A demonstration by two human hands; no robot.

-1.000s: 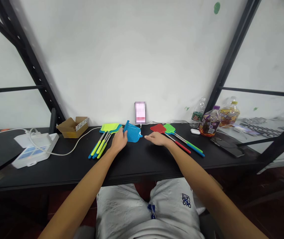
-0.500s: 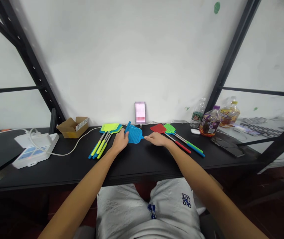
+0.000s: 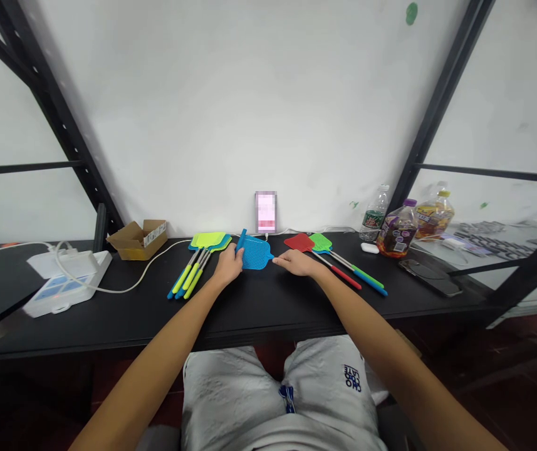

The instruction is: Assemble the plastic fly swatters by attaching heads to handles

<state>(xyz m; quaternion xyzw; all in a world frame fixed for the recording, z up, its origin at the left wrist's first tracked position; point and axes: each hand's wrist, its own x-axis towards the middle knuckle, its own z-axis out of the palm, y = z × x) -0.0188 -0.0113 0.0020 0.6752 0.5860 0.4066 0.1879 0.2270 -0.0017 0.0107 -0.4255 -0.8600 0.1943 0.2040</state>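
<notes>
A blue fly-swatter head (image 3: pixel 255 253) lies on the black desk (image 3: pixel 259 307) between my two hands. My left hand (image 3: pixel 229 265) is closed on its left side, where a short blue handle piece (image 3: pixel 240 238) sticks up. My right hand (image 3: pixel 296 262) rests on the desk with its fingertips at the head's right corner, fingers stretched out. Left of my left hand lies a bundle of green and yellow swatters (image 3: pixel 198 258) with blue and yellow handles. Just right of my right hand lie a red swatter (image 3: pixel 318 252) and a green swatter (image 3: pixel 343 260).
A small phone (image 3: pixel 265 212) leans on the wall behind the swatters. A cardboard box (image 3: pixel 137 238), a white device (image 3: pixel 67 280) and a cable (image 3: pixel 122 283) sit at the left. Bottles (image 3: pixel 397 232), a white case (image 3: pixel 370 248) and a dark phone (image 3: pixel 429 277) stand at the right.
The blue swatter head has come down from a tilt to lie nearly flat and shifted slightly right. My right fingertips have reached its right corner. My left hand barely moved.
</notes>
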